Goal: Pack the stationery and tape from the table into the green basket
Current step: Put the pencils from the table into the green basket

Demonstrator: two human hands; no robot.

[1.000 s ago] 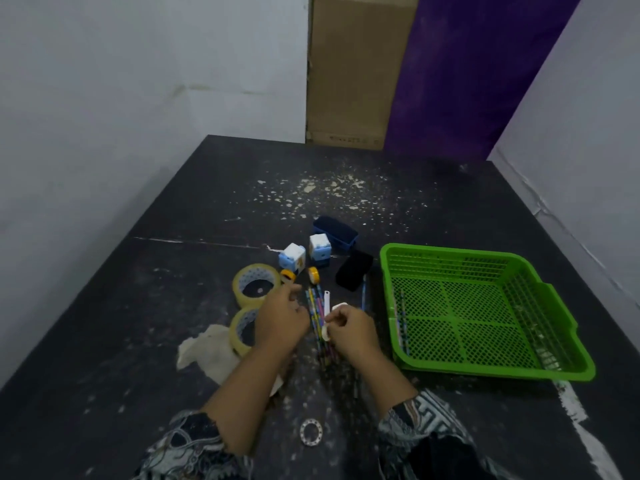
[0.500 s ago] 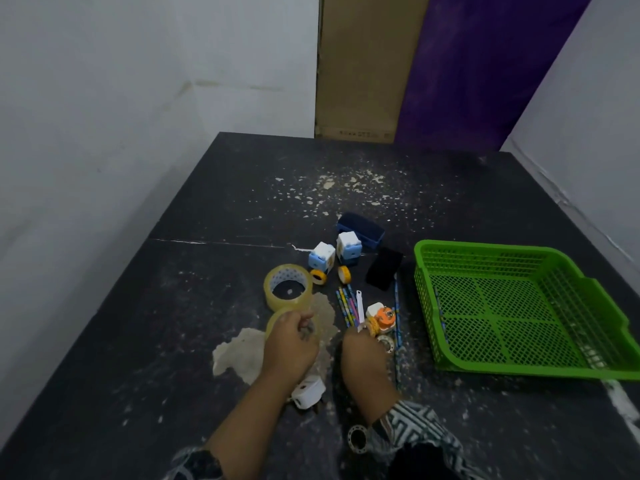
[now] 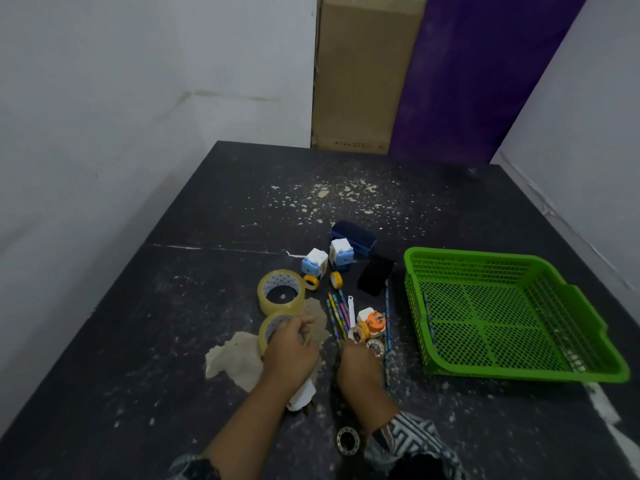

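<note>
We saw both forearms rise from the bottom edge of the frame towards the middle of the dark surface (image 3: 180, 306). The left hand (image 3: 291, 351) lay knuckles-up over the nearer tape roll (image 3: 272, 332), just left of centre. Its fingers were curled against the roll's right side, but we could not tell whether they actually gripped it. The right hand (image 3: 360, 370) sat just beside it, with a patterned sleeve (image 3: 408, 434) at the wrist. The back of the hand faced us and its tip pointed at a small orange-and-white thing (image 3: 372, 320). Its fingers were hidden behind the hand, so we could not tell if they were spread or pinching.

A second tape roll (image 3: 280, 292) stood just above the nearer one. Two small yellow rolls (image 3: 311, 282) and two blue-and-white cubes (image 3: 314, 263) lay above that. A bunch of coloured pencils (image 3: 337, 317) lay between the hands and the cubes. The green basket (image 3: 485, 258) sat at the right of the frame, apart from both hands. One pencil (image 3: 427, 317) lay inside it along its left wall. A crumpled beige cloth (image 3: 235, 358) lay under the left hand, and a metal ring (image 3: 347, 441) lay near the right wrist.
</note>
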